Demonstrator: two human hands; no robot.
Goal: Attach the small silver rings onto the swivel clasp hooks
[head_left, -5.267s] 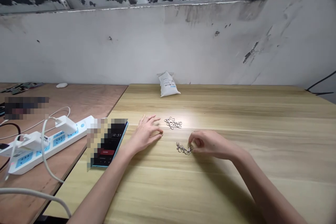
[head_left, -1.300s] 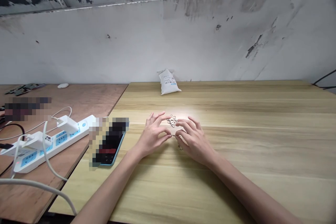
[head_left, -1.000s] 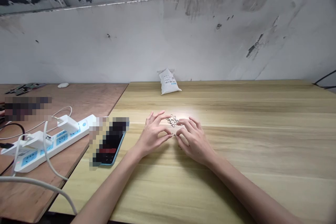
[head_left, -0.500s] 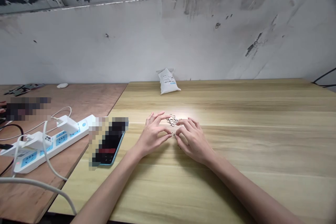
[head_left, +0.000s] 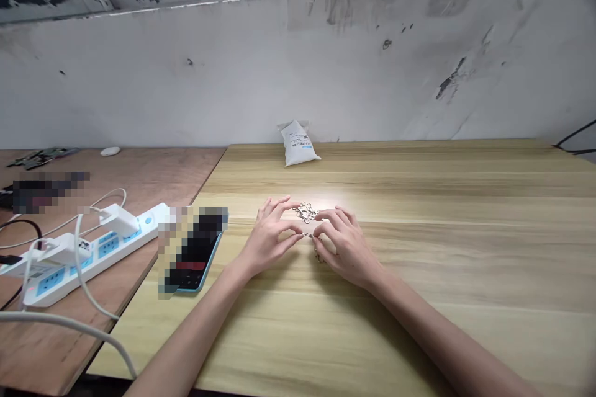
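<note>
My left hand [head_left: 269,237] and my right hand [head_left: 343,244] meet fingertip to fingertip over the light wooden table [head_left: 419,248]. Both pinch a small metal ring piece [head_left: 308,235] between thumb and forefinger. A short chain of linked metal rings [head_left: 318,257] hangs from it under my right palm, mostly hidden. Just beyond the fingers lies a small pile of loose metal rings [head_left: 306,212] in a bright patch of light.
A white labelled bag [head_left: 298,144] stands at the table's far edge by the wall. A phone in a blue case [head_left: 194,254] lies left of my left hand. On the darker left table sit a white power strip [head_left: 84,251] with plugs and cables, and a white mouse [head_left: 110,151].
Five seconds ago the hands were apart, the right one on the chain; now they are together at one ring. Over the last second they have barely shifted.
</note>
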